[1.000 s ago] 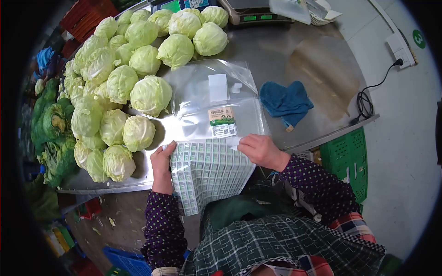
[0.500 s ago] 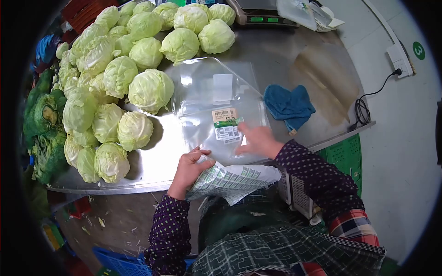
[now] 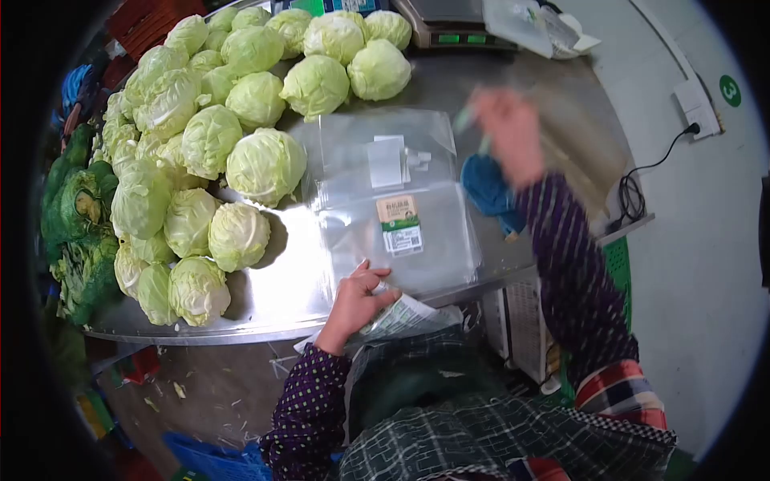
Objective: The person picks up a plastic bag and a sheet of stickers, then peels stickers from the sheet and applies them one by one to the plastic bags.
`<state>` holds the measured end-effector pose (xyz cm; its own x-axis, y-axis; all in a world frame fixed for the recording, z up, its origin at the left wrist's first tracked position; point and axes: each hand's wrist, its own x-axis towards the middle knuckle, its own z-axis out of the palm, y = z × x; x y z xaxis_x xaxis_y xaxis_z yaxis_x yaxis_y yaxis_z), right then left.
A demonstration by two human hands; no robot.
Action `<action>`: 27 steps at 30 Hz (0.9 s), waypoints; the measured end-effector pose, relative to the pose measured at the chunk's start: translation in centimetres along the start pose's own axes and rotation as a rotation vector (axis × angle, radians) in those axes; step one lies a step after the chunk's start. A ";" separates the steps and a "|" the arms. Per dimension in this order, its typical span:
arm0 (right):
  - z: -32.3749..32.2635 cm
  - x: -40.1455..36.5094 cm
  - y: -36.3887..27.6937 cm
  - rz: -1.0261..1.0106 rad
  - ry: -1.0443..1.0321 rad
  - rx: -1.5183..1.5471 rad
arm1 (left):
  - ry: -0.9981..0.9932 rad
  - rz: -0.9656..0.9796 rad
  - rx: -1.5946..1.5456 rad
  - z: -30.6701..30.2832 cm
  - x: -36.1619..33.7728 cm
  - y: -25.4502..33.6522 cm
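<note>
My left hand is at the table's front edge, with its thumb and fingers closed on a white sheet printed with green labels. The sheet hangs partly over the edge. Raised above the right side of the table is my right hand, blurred by motion. Small pale green pieces show at its fingers, too smeared to name. Under it lies a blue cloth, partly covered. Clear plastic bags lie flat in a stack between the hands; a brown, green and white printed label shows on them.
Many cabbages are heaped on the left of the metal table. A scale and a white basket stand at the back. Brown sheet material lies at right, near a black cable. A blue crate sits on the floor.
My right hand has moved from the printed label up and right, over the blue cloth. My left hand has shifted slightly right with the label sheet, which now shows less.
</note>
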<state>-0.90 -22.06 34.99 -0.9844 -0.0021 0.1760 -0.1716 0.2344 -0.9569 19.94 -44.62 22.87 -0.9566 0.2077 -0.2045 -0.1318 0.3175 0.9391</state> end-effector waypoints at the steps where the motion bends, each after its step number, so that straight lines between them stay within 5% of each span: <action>1: 0.7 -2.9 3.9 -0.024 -0.148 -0.023 | 0.033 -0.007 -0.023 0.2 0.3 0.0; 5: 3.9 -10.2 10.4 0.225 -0.253 -0.369 | -0.039 -0.063 0.016 0.1 0.4 -0.4; 7: 3.4 -9.2 10.4 0.134 -0.311 -0.818 | 0.026 -0.048 -0.054 0.2 0.1 -0.2; 9: 1.8 -9.4 10.2 0.093 -0.307 -0.846 | 0.015 -0.053 -0.036 0.3 -0.3 -0.5; 11: 1.4 -11.0 9.6 -0.187 -0.536 -0.961 | 0.043 -0.045 -0.036 0.3 0.3 -0.5; 13: 2.3 -13.7 9.7 -0.308 -0.646 -0.835 | -0.034 -0.097 -0.149 -0.1 -0.3 -0.3; 17: 3.0 -12.7 10.5 -0.134 -0.637 -0.483 | -0.302 0.129 -0.139 0.9 -1.8 3.3; 19: 2.7 -10.9 10.7 -0.113 -0.795 -0.459 | 0.018 0.088 -0.093 1.0 -0.7 2.2; 21: 2.6 -4.8 9.2 -0.203 -0.305 -0.434 | -0.008 0.099 0.010 0.9 0.1 0.2; 22: 1.9 -0.2 3.5 -0.162 -0.150 -0.048 | -0.001 0.065 0.006 1.2 0.0 -0.1; 25: 0.4 0.4 -2.0 -0.067 -0.050 0.115 | 0.035 0.019 0.018 1.4 -1.0 0.5; 26: 1.0 -2.0 2.0 -0.172 -0.209 -0.083 | 0.094 0.009 0.021 1.4 -0.4 0.7; 27: 2.0 -5.2 4.7 -0.061 -0.306 -0.188 | 0.104 0.024 0.011 1.4 0.2 0.8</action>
<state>3.29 -22.83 29.09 -0.9434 -0.3062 0.1271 -0.2485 0.3996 -0.8824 20.02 -43.06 23.18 -0.9813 0.1184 -0.1520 -0.1065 0.3243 0.9400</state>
